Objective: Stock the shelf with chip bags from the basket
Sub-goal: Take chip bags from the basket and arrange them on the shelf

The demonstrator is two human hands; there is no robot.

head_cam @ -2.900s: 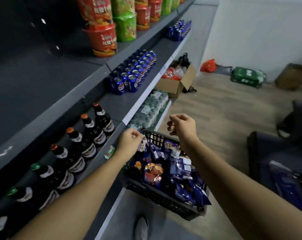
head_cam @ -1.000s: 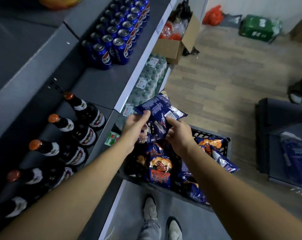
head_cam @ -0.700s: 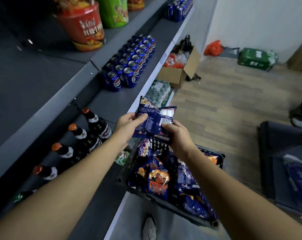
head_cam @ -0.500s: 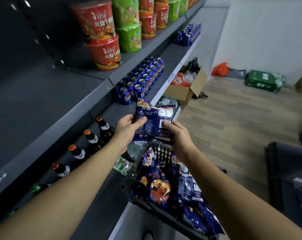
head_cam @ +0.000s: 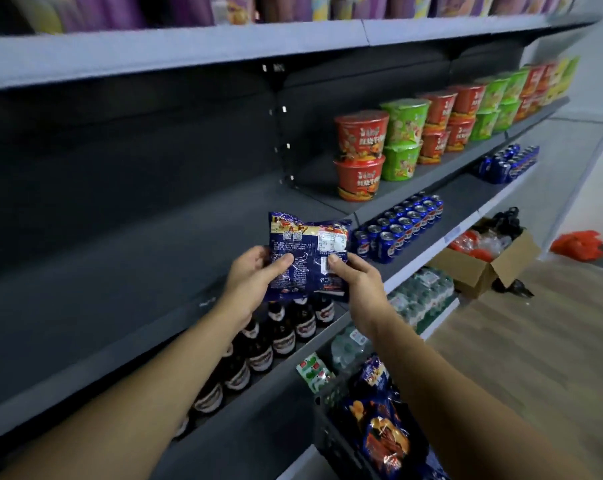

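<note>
The middle shelf (head_cam: 120,271) is a bare grey board on its left part. In front of it the left hand (head_cam: 255,275) grips the left edge of a blue chip bag (head_cam: 308,258), thumb on the printed back face and the other fingers (head_cam: 258,252) curled behind it. The bag is upright in the air, just above the shelf's front edge, back side toward the camera. The right hand (head_cam: 357,282) pinches the bag's lower right corner, thumb in front and the rest behind.

Below the hands, on the next shelf down, a row of dark bottles (head_cam: 282,337) with red and white labels stands upright. Lower right of them, a black basket (head_cam: 331,445) holds more chip bags (head_cam: 383,434), blue and orange, piled loosely; its far side runs out of frame.

Right of the held bag, red and green noodle cups (head_cam: 360,154) stand stacked two high along the middle shelf. One shelf down are blue cans (head_cam: 397,226) in tight rows. Beneath them lie packs of water bottles (head_cam: 421,299). On the floor, an open cardboard box (head_cam: 480,268) holds red goods in clear wrap, with an orange bag (head_cam: 580,244) lying beyond it.
</note>
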